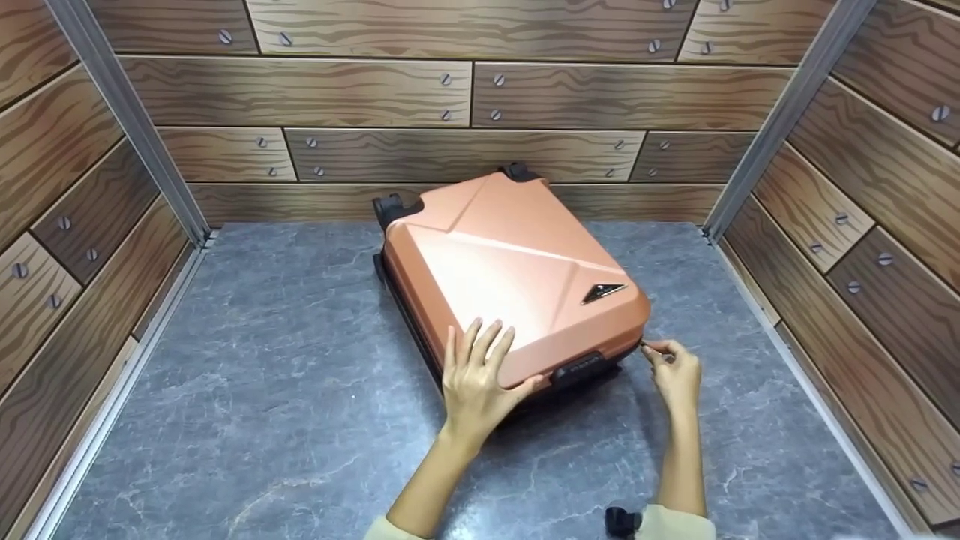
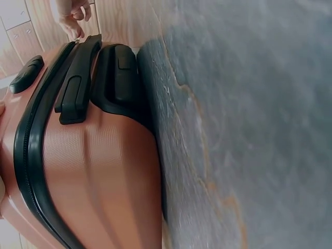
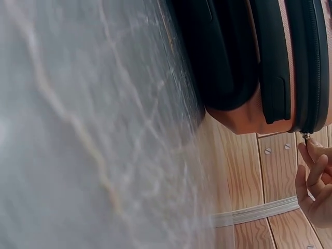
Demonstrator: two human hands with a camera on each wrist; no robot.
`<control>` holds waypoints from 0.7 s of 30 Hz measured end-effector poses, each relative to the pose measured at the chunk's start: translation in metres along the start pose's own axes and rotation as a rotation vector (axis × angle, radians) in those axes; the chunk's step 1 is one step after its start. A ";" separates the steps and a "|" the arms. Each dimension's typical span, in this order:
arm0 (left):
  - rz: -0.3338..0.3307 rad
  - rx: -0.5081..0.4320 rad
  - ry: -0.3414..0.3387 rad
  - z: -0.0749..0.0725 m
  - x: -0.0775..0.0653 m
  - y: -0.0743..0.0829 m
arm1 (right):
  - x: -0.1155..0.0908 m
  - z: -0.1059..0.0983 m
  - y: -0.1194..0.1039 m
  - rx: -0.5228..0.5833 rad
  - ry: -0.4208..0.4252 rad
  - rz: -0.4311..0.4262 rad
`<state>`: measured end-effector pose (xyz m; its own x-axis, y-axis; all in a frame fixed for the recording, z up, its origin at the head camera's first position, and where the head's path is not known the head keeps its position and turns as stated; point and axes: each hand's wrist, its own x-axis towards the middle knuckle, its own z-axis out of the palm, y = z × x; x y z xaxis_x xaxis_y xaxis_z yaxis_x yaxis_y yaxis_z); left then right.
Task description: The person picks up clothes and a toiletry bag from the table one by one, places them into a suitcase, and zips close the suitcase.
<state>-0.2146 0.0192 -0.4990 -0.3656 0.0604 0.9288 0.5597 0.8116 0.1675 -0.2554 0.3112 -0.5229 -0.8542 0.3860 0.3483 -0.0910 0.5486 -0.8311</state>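
Note:
A rose-gold hard-shell suitcase (image 1: 517, 247) lies flat and turned at an angle, its wheels at the far end. My left hand (image 1: 476, 386) rests on its near left corner, fingers extended over the shell and thumb along the front edge. At the near right corner, my right hand (image 1: 677, 371) pinches the small zipper pull (image 3: 306, 138) between thumb and fingers. The black zipper (image 2: 23, 150) runs closed along the side seen in the left wrist view. Beside it are a black carry handle (image 2: 78, 88) and a black lock piece (image 2: 27, 74).
The suitcase lies on a grey marble-patterned floor (image 1: 285, 360). Wood-plank-patterned walls (image 1: 375, 94) stand at the back and both sides, with metal corner posts (image 1: 139, 127). A small black device (image 1: 621, 521) sits by the right sleeve (image 1: 675, 523). Two black wheels (image 1: 394, 208) face the back wall.

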 end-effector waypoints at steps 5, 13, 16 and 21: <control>-0.003 -0.015 0.000 0.000 0.001 -0.001 | -0.005 0.000 -0.001 0.031 0.001 -0.002; -0.003 -0.016 0.002 0.000 0.002 0.000 | -0.016 -0.002 -0.004 0.099 -0.029 -0.023; -0.006 -0.017 0.000 0.000 0.001 0.000 | -0.020 -0.002 -0.005 0.107 -0.029 -0.033; -0.009 -0.019 -0.001 0.000 0.000 0.001 | -0.025 -0.003 -0.007 0.129 -0.040 -0.015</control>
<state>-0.2143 0.0198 -0.4986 -0.3710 0.0536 0.9271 0.5708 0.8007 0.1821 -0.2320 0.3000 -0.5248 -0.8718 0.3472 0.3456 -0.1665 0.4534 -0.8756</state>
